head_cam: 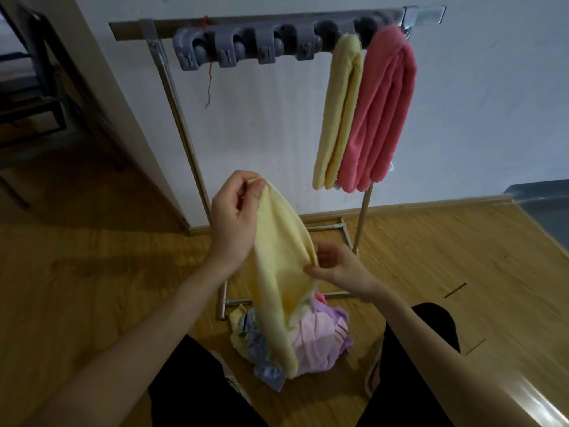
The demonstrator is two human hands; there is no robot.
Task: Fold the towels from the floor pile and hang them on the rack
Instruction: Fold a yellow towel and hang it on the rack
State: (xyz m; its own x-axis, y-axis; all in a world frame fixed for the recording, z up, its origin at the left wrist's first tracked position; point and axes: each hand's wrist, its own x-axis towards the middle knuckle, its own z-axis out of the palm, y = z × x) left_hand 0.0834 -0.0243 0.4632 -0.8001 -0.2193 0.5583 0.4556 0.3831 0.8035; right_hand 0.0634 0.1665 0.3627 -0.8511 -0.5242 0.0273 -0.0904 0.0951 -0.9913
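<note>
Towels, one yellow (338,112) and one pink (381,109), are already hung at 1 o'clock on the rack (172,84), while a third yellow towel (283,272) is pinched by the left hand (235,217) and right hand (338,269) above the floor pile (320,340) at 6 o'clock, where more are left.

Single head-worn wide view, looking forward and down, hands close, rack (184,143) and floor (92,272) beyond

Both hands (234,211) (335,268) pinch a yellow towel (283,272) above the pile (314,337).
</note>
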